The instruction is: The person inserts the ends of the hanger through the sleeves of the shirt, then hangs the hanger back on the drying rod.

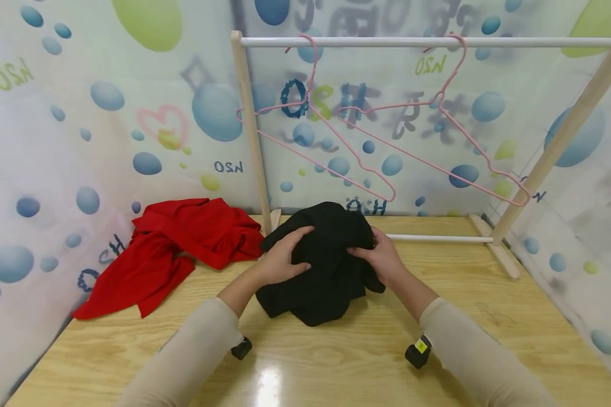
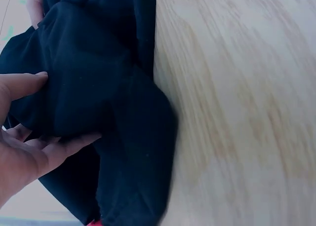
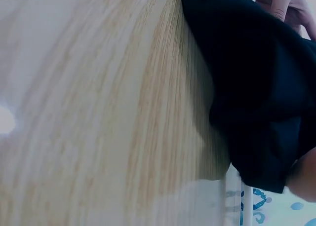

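Note:
A crumpled black garment (image 1: 326, 265) lies bunched in the middle of the wooden table, its lower hem spread toward the front. At its left side, my left hand (image 1: 281, 260) holds a fold between thumb and fingers; the left wrist view shows the fingers (image 2: 59, 154) reaching under that fold. My right hand (image 1: 384, 260) grips the right edge, thumb in front and the other fingers mostly hidden behind the cloth. In the right wrist view only a blurred part of the right hand (image 3: 303, 176) appears beside the dark fabric (image 3: 261, 93).
To the left lies a rumpled red garment (image 1: 183, 232). Behind, a wooden rack with a white top rail (image 1: 377, 42) carries two pink hangers (image 1: 356, 155) (image 1: 481, 144). One rack foot (image 1: 496, 249) stands at the back right, and a patterned curtain (image 1: 107, 141) surrounds the table.

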`<state>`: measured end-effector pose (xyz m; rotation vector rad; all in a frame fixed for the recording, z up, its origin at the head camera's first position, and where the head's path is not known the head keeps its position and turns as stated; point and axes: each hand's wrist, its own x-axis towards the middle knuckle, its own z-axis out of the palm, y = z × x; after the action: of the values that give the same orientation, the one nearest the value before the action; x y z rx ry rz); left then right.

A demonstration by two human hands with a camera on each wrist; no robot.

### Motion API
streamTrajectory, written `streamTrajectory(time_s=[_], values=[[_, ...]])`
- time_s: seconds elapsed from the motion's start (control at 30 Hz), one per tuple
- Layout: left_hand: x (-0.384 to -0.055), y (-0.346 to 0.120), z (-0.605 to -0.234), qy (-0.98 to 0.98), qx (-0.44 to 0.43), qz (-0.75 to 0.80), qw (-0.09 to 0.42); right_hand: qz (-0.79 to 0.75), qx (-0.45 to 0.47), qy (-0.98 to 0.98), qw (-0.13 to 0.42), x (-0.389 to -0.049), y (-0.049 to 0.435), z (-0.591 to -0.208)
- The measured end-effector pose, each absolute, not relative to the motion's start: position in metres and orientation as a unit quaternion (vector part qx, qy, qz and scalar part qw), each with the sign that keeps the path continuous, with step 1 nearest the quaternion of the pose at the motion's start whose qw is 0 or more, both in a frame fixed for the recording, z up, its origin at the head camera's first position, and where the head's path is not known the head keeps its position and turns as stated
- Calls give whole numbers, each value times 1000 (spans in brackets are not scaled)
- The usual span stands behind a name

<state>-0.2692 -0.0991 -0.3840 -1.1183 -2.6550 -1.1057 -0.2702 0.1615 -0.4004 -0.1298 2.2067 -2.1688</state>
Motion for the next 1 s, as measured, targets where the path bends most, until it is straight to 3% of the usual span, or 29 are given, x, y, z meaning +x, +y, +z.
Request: streamTrajectory(time_s=[0.37, 0.73, 1.0], values=[[-281, -108, -398, -876, -359, -322, 10, -572, -58, 817, 39, -276, 165, -408], [-282, -109, -401, -885, -354, -303, 17, -540, -70, 837, 49, -280, 168, -411], [-274, -109, -393, -897, -314, -307, 52, -464, -97, 879, 55, -275, 181, -397]])
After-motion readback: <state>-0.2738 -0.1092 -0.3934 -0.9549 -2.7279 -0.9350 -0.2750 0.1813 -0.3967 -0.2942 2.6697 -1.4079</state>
